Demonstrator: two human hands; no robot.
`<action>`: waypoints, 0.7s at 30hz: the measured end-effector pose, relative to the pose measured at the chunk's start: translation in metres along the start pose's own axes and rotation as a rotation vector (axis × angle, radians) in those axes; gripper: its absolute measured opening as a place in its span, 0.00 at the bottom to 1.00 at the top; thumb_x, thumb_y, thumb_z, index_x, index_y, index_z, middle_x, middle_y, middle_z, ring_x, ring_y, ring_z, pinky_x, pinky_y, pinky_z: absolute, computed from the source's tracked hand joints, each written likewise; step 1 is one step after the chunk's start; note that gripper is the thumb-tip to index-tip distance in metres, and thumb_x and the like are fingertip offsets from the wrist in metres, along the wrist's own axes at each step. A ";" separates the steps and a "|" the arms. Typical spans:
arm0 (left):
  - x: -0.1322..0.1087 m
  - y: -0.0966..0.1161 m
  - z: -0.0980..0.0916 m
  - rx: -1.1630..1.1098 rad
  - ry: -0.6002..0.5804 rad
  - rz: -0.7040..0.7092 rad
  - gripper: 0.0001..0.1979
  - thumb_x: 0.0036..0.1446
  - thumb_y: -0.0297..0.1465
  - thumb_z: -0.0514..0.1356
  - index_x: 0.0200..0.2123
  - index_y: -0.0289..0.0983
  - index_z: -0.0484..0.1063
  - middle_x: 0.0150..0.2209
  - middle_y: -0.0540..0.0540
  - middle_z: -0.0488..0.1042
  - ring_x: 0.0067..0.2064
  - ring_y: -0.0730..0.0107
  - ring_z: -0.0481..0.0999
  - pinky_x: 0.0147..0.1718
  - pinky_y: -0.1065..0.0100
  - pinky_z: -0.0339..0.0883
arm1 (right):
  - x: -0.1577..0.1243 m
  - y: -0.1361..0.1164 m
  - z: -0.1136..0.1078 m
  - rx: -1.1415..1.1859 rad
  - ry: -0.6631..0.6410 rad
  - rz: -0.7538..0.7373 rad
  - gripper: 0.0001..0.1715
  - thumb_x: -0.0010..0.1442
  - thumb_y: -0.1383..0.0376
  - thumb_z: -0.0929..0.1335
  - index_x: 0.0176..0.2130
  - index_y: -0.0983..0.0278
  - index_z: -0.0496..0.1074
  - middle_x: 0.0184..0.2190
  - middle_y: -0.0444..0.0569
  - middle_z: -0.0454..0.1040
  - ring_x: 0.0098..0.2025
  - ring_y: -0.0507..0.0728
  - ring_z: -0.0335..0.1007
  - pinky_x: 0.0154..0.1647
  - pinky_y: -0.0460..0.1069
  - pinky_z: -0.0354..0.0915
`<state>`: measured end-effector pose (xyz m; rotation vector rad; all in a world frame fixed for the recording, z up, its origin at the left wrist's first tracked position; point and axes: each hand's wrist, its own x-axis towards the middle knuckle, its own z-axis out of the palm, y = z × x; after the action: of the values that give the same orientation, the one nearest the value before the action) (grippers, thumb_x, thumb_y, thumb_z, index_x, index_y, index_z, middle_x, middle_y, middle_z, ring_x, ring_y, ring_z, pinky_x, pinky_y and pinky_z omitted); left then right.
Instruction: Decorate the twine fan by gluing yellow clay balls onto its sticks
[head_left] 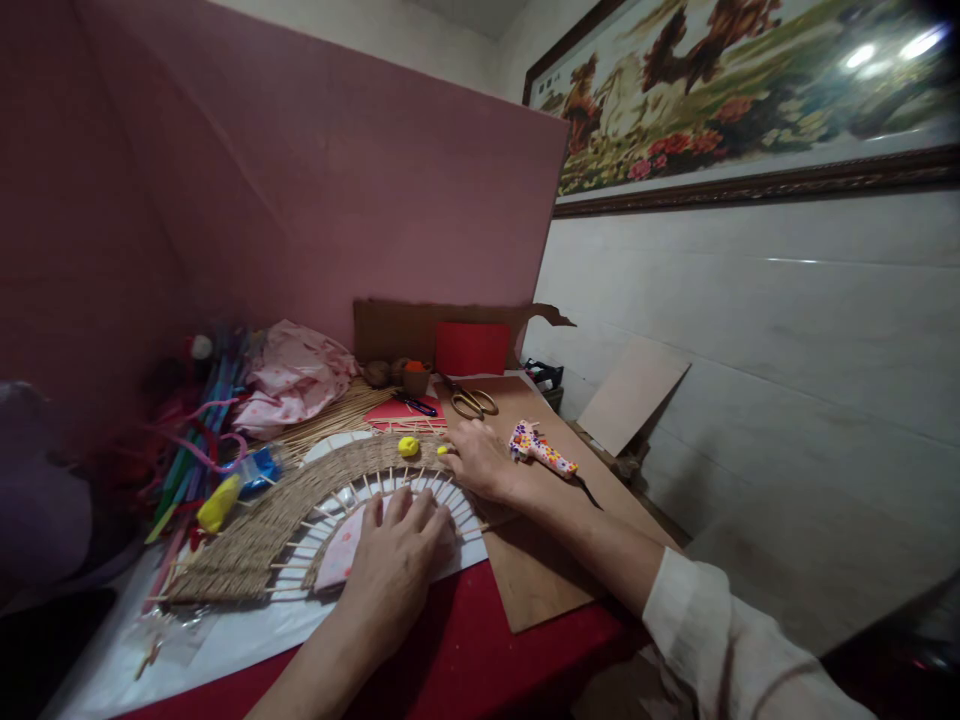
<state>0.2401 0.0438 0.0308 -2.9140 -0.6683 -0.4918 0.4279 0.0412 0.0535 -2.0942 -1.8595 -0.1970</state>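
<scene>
A fan-shaped piece woven from brown twine over thin wooden sticks lies on a white sheet. My left hand rests on the pink fabric half-circle at the fan's inner edge, its fingers spread and flat. At the upper right of the weave, my right hand has its thumb and fingertips closed around a small yellow clay bit. Just left of it, a larger yellow clay lump sits on the weave. Part of the fabric is hidden under my left hand.
Right of my right hand lies a patterned glue gun on a brown board. Scissors, a pen-like cutter and red paper are farther back. Pipe cleaners, a yellow packet and pink cloth crowd the left.
</scene>
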 end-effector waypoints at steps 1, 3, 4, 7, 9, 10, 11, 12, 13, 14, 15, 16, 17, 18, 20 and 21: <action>0.000 0.001 -0.001 -0.001 0.002 0.002 0.15 0.60 0.28 0.53 0.49 0.41 0.70 0.54 0.42 0.70 0.54 0.48 0.65 0.50 0.45 0.55 | 0.003 -0.002 0.002 0.006 -0.005 0.009 0.13 0.60 0.60 0.66 0.42 0.64 0.73 0.40 0.55 0.72 0.45 0.62 0.64 0.45 0.54 0.58; 0.000 0.001 -0.001 -0.002 0.001 0.006 0.16 0.59 0.28 0.54 0.50 0.41 0.69 0.54 0.42 0.69 0.55 0.47 0.64 0.50 0.44 0.55 | 0.006 -0.003 0.007 0.029 -0.014 0.025 0.11 0.59 0.60 0.66 0.39 0.64 0.74 0.39 0.54 0.72 0.44 0.62 0.64 0.44 0.54 0.59; 0.000 0.001 0.000 -0.002 -0.001 0.008 0.16 0.59 0.28 0.54 0.51 0.42 0.69 0.55 0.42 0.69 0.55 0.46 0.64 0.50 0.44 0.55 | 0.007 -0.003 0.009 0.046 -0.015 0.034 0.10 0.59 0.61 0.66 0.38 0.63 0.74 0.38 0.54 0.72 0.44 0.61 0.65 0.44 0.53 0.59; 0.000 0.001 0.000 0.000 -0.015 0.010 0.17 0.58 0.28 0.55 0.51 0.42 0.68 0.55 0.41 0.68 0.56 0.46 0.63 0.51 0.43 0.55 | 0.010 -0.002 0.015 0.117 0.004 0.058 0.07 0.58 0.63 0.67 0.35 0.64 0.73 0.36 0.53 0.72 0.43 0.60 0.66 0.44 0.53 0.59; 0.000 0.002 -0.001 -0.003 -0.017 0.007 0.17 0.58 0.28 0.55 0.51 0.41 0.68 0.55 0.41 0.68 0.56 0.45 0.63 0.51 0.42 0.55 | 0.013 0.002 0.017 0.183 0.029 0.081 0.05 0.58 0.65 0.67 0.34 0.64 0.72 0.35 0.52 0.73 0.41 0.58 0.67 0.43 0.52 0.60; 0.000 0.002 -0.002 -0.007 -0.017 0.007 0.17 0.59 0.28 0.55 0.51 0.41 0.69 0.55 0.41 0.68 0.56 0.45 0.63 0.51 0.42 0.55 | 0.015 0.004 0.017 0.221 0.043 0.097 0.05 0.58 0.65 0.66 0.34 0.65 0.72 0.34 0.51 0.73 0.40 0.58 0.67 0.41 0.51 0.60; 0.000 0.002 -0.002 -0.013 -0.018 0.007 0.16 0.58 0.28 0.54 0.51 0.41 0.69 0.55 0.41 0.69 0.55 0.45 0.64 0.50 0.42 0.55 | 0.017 0.007 0.016 0.261 0.057 0.115 0.06 0.59 0.66 0.65 0.35 0.65 0.71 0.33 0.51 0.73 0.38 0.57 0.68 0.39 0.50 0.61; -0.001 0.002 -0.002 -0.023 -0.018 0.007 0.16 0.58 0.28 0.55 0.50 0.41 0.69 0.55 0.41 0.69 0.55 0.44 0.64 0.50 0.41 0.55 | 0.017 0.010 0.014 0.302 0.072 0.130 0.06 0.60 0.66 0.64 0.35 0.66 0.70 0.32 0.50 0.73 0.36 0.55 0.68 0.38 0.49 0.62; -0.001 0.002 -0.001 -0.039 -0.016 0.005 0.16 0.58 0.29 0.55 0.50 0.41 0.70 0.54 0.41 0.69 0.55 0.43 0.64 0.50 0.41 0.55 | 0.017 0.013 0.011 0.343 0.085 0.142 0.07 0.61 0.66 0.63 0.36 0.66 0.70 0.32 0.49 0.73 0.34 0.54 0.68 0.36 0.48 0.62; 0.000 0.001 0.000 -0.061 -0.004 -0.001 0.15 0.58 0.28 0.55 0.49 0.41 0.70 0.54 0.40 0.69 0.55 0.43 0.64 0.50 0.41 0.55 | 0.014 0.015 0.007 0.381 0.096 0.146 0.07 0.61 0.67 0.63 0.37 0.67 0.70 0.31 0.48 0.73 0.33 0.54 0.68 0.35 0.47 0.63; 0.000 0.001 0.000 -0.093 0.023 -0.016 0.15 0.58 0.28 0.55 0.49 0.40 0.71 0.55 0.39 0.69 0.55 0.44 0.64 0.50 0.41 0.55 | 0.010 0.017 0.002 0.415 0.104 0.140 0.07 0.61 0.67 0.63 0.37 0.67 0.69 0.31 0.48 0.73 0.33 0.53 0.69 0.34 0.47 0.63; 0.000 0.001 0.001 -0.144 0.063 -0.038 0.15 0.58 0.27 0.54 0.48 0.40 0.71 0.55 0.39 0.69 0.55 0.45 0.64 0.51 0.42 0.55 | 0.003 0.016 -0.004 0.453 0.108 0.124 0.07 0.60 0.68 0.63 0.38 0.67 0.69 0.31 0.47 0.73 0.33 0.53 0.69 0.34 0.46 0.64; 0.001 0.000 0.001 -0.222 0.114 -0.064 0.15 0.58 0.27 0.53 0.48 0.39 0.71 0.54 0.38 0.69 0.55 0.47 0.65 0.51 0.44 0.56 | -0.006 0.014 -0.010 0.490 0.111 0.101 0.07 0.60 0.68 0.64 0.39 0.67 0.70 0.32 0.47 0.74 0.34 0.52 0.70 0.35 0.46 0.64; 0.002 0.000 0.000 -0.333 0.176 -0.100 0.15 0.59 0.26 0.52 0.48 0.38 0.71 0.53 0.38 0.71 0.53 0.50 0.66 0.51 0.46 0.57 | -0.016 0.011 -0.016 0.536 0.115 0.069 0.07 0.59 0.68 0.64 0.39 0.66 0.70 0.33 0.46 0.74 0.36 0.52 0.70 0.36 0.46 0.64; 0.004 0.001 -0.004 -0.643 0.292 -0.216 0.14 0.59 0.28 0.52 0.46 0.38 0.72 0.48 0.40 0.74 0.49 0.56 0.70 0.48 0.53 0.62 | -0.038 0.001 -0.027 0.750 0.163 -0.010 0.08 0.58 0.69 0.65 0.40 0.65 0.70 0.34 0.46 0.74 0.36 0.53 0.71 0.37 0.47 0.65; 0.006 0.003 -0.008 -0.831 0.322 -0.285 0.12 0.59 0.30 0.53 0.45 0.39 0.72 0.44 0.41 0.75 0.46 0.59 0.71 0.46 0.56 0.64 | -0.049 -0.006 -0.031 0.798 0.184 -0.026 0.09 0.58 0.70 0.66 0.41 0.64 0.70 0.33 0.46 0.74 0.35 0.53 0.70 0.36 0.47 0.65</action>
<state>0.2441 0.0425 0.0397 -3.3077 -1.0234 -1.5637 0.4192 -0.0143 0.0683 -1.4439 -1.5029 0.2959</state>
